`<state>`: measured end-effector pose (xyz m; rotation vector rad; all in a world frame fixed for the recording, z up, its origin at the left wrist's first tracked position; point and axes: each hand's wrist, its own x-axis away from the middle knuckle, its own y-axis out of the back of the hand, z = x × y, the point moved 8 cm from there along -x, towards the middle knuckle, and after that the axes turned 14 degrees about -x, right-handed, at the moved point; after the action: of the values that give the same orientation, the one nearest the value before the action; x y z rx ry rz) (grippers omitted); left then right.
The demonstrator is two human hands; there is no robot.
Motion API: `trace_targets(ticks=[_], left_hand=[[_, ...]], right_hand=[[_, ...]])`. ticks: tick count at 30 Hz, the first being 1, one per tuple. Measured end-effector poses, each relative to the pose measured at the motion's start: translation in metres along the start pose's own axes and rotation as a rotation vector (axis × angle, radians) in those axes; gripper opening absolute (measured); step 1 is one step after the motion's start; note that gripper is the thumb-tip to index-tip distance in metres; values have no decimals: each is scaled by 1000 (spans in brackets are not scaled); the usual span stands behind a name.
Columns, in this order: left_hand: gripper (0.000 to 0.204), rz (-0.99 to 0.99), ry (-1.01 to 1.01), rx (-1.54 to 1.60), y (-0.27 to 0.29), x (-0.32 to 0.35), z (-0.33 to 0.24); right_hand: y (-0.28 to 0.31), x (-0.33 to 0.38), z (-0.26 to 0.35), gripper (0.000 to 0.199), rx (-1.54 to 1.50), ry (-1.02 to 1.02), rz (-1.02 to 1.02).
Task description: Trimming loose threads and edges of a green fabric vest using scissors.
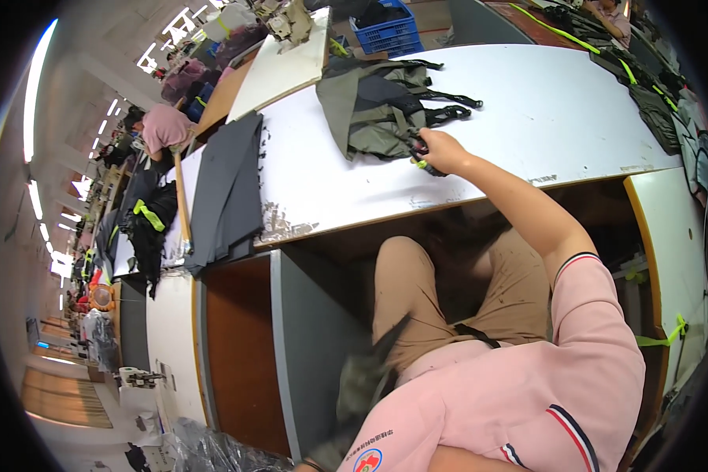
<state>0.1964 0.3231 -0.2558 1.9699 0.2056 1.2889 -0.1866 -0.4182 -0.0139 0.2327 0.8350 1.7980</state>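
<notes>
R hand [442,153] pinching dk item [418,147] by olive fabric [374,135] on wht tbl [527,102]; L hand can't tell.

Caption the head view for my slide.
Right hand grips a dark item by olive fabric on a white table.

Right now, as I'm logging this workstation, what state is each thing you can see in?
White tabletop: scuffed along its near edge
Olive-and-black piece: rumpled, lying on the tabletop
Right hand: closed on that piece's near end
Dark grey panels: overlapping, mostly flat
Blue crate: upright, dark contents inside
Ceiling light: lit
Olive fabric, lower left: blurred, shape unclear
</notes>
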Motion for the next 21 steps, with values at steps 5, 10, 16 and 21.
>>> trace_targets(ticks=[5,10,16,21], left_hand=[[39,2,190,198,-1,27,37],[35,-26,323,403,49,12,46],[31,-55,428,742,172,-42,11],[21,-827,555,722,380,-68,90]], right_hand=[[-55,-46,40,35,20,77,-25],[-89,-62,42,22,305,210,-160],[-45,-62,30,18,24,215,-211],[65,-22,86,25,-401,204,-225]])
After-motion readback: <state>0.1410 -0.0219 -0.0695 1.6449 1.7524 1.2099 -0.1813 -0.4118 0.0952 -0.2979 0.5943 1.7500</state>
